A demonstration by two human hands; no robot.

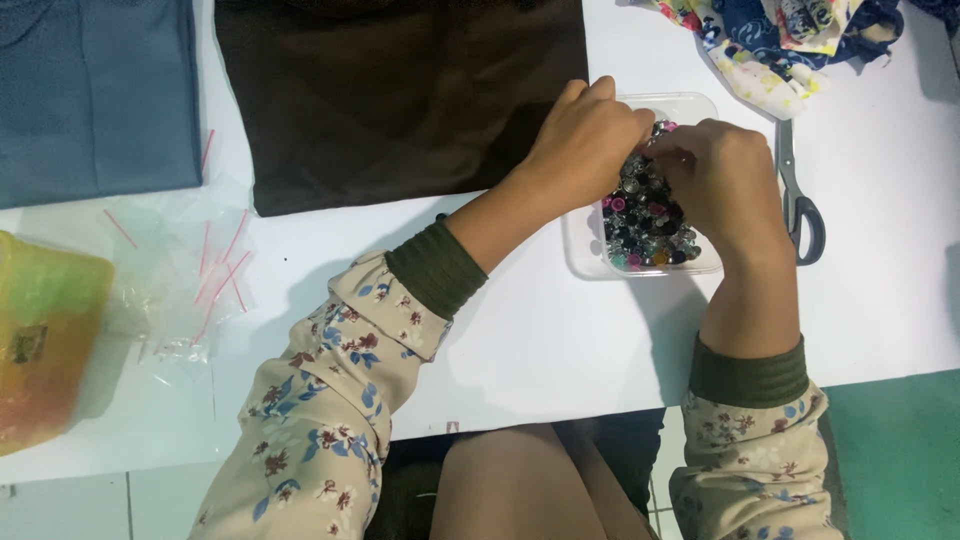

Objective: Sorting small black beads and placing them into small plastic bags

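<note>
A clear plastic tray (585, 258) full of small mixed-colour buttons or beads (645, 232) sits on the white table. My left hand (585, 140) is curled over the tray's far left side, fingers bent down into the beads. My right hand (725, 180) rests on the tray's right side, fingertips pinched among the beads next to the left hand. What either hand pinches is hidden by the fingers. Both arms wear floral sleeves with dark green cuffs.
Grey-handled scissors (800, 200) lie just right of the tray. Folded brown cloth (400, 90) and blue cloth (95, 95) lie at the back, patterned fabric scraps (780, 40) at the top right. Small clear zip bags (190, 280) and a yellow-green container (45, 340) sit at left.
</note>
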